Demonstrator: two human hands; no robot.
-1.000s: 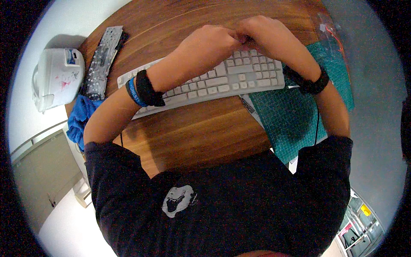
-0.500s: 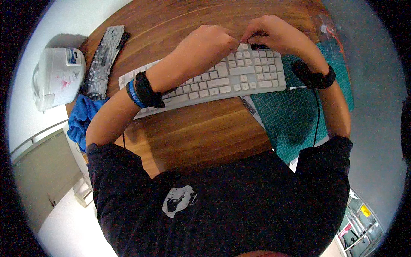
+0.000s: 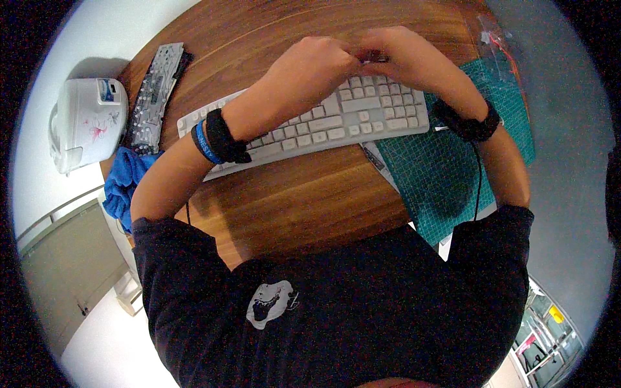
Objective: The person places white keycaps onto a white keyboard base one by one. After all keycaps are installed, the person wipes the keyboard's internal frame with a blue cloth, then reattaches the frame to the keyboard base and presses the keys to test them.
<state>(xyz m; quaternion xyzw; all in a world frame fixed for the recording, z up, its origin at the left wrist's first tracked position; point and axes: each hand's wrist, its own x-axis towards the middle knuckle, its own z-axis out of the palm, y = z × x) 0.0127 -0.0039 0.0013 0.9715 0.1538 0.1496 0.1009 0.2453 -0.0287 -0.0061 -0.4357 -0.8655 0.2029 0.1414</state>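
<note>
- Two bare hands in frame, close together over the far edge of the keyboard, right of its middle.
- Left hand [image 3: 321, 57]: back of hand toward the camera, fingers bent down. Fingertips hidden, can't tell if it grips anything.
- Right hand [image 3: 402, 53]: fingers curled in toward the left. Dark patch between the hands, too small to identify; can't tell whether it's held.
- White keyboard [image 3: 320, 123]: flat on the wooden table [image 3: 304, 194], in front of the person, slightly angled, right end higher. Left forearm crosses above it and hides part of the keys.
- Green cutting mat [image 3: 433, 187]: right of the keyboard, gridded, under the right forearm.
- Black wrist straps on both arms; left arm also has a blue wristband [image 3: 206, 142].
- Left side of table: long grey-and-black panel [image 3: 154, 100], white appliance with pink flower print [image 3: 96, 119], bunched blue cloth [image 3: 126, 181] near both.
- Far right: clear plastic bag [image 3: 495, 42] with something red-orange at it, beside the mat's far end.
</note>
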